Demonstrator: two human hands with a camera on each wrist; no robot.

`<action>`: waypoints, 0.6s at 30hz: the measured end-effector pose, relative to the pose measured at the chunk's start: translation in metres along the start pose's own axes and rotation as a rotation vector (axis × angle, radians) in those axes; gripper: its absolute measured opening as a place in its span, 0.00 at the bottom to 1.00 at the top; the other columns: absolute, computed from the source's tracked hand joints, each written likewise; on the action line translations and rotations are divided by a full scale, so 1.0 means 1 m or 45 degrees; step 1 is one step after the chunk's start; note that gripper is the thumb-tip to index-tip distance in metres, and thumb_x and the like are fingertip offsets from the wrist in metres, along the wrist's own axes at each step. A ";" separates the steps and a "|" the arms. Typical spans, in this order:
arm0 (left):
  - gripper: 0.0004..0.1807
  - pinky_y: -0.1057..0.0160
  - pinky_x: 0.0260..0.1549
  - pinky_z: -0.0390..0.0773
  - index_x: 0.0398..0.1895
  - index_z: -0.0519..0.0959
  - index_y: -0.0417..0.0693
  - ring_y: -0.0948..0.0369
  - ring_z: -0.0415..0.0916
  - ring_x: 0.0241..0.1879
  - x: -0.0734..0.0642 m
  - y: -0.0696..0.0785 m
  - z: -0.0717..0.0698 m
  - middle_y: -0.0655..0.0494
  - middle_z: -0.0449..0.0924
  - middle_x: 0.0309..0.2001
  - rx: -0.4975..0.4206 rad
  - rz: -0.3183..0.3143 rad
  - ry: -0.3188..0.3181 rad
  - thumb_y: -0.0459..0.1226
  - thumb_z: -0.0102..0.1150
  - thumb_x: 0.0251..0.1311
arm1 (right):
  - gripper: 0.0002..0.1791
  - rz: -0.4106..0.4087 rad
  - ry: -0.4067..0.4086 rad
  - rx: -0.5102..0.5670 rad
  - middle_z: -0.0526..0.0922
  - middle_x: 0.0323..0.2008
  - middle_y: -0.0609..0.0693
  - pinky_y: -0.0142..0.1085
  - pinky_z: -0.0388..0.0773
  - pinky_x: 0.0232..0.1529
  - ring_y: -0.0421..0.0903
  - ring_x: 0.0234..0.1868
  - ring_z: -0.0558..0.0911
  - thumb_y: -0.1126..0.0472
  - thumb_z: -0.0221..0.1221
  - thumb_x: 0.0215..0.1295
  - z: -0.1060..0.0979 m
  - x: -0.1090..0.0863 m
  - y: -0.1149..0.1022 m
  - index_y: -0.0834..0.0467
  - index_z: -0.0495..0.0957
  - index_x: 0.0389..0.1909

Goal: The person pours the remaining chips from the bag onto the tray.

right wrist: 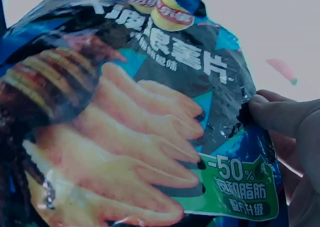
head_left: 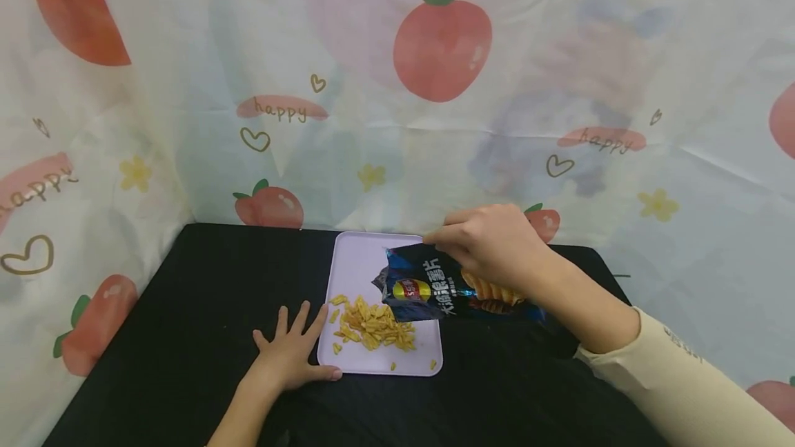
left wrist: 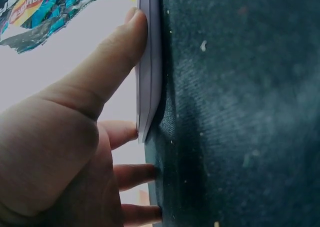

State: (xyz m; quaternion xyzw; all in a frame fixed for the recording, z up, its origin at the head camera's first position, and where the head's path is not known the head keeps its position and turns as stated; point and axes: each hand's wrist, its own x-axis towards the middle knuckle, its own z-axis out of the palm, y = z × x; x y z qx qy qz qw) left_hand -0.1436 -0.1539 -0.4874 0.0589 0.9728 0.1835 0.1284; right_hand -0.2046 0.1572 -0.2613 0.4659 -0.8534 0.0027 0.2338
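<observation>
A dark blue potato chip bag (head_left: 415,305) is tilted over a pale lilac tray (head_left: 360,264), its open end facing left. My right hand (head_left: 497,243) grips the bag by its upper edge; in the right wrist view the thumb (right wrist: 280,114) pinches the side of the printed bag (right wrist: 145,112). Broken yellow chips (head_left: 375,328) lie in a heap on the tray's near half, with a few small bits apart from it. With fingers spread and straight, my left hand (head_left: 282,361) rests at the tray's near left corner, the thumb (left wrist: 120,47) against its rim.
A black cloth (head_left: 248,281) covers the table under the tray. Behind it and along the sides hangs a pale curtain (head_left: 373,143) printed with fruit, hearts and flowers. Small pale specks dot the cloth in the left wrist view.
</observation>
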 end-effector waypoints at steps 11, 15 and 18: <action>0.66 0.13 0.52 0.39 0.80 0.53 0.56 0.25 0.37 0.73 -0.003 -0.002 0.000 0.37 0.47 0.78 -0.001 -0.006 -0.007 0.71 0.68 0.38 | 0.16 0.908 0.316 0.490 0.88 0.41 0.51 0.34 0.69 0.21 0.40 0.32 0.83 0.65 0.59 0.68 0.063 -0.088 0.026 0.51 0.84 0.54; 0.66 0.12 0.51 0.39 0.80 0.53 0.56 0.25 0.37 0.73 -0.004 -0.004 0.002 0.37 0.47 0.78 -0.004 -0.003 -0.005 0.72 0.68 0.37 | 0.19 1.399 0.339 0.794 0.83 0.49 0.54 0.28 0.74 0.32 0.39 0.41 0.80 0.63 0.54 0.72 0.100 -0.134 0.022 0.52 0.78 0.62; 0.66 0.12 0.51 0.39 0.80 0.53 0.56 0.25 0.37 0.73 -0.005 -0.007 0.005 0.37 0.47 0.78 -0.006 -0.006 -0.006 0.72 0.68 0.37 | 0.22 1.639 0.284 0.937 0.79 0.56 0.56 0.24 0.74 0.38 0.43 0.50 0.77 0.64 0.51 0.74 0.120 -0.163 0.017 0.54 0.73 0.67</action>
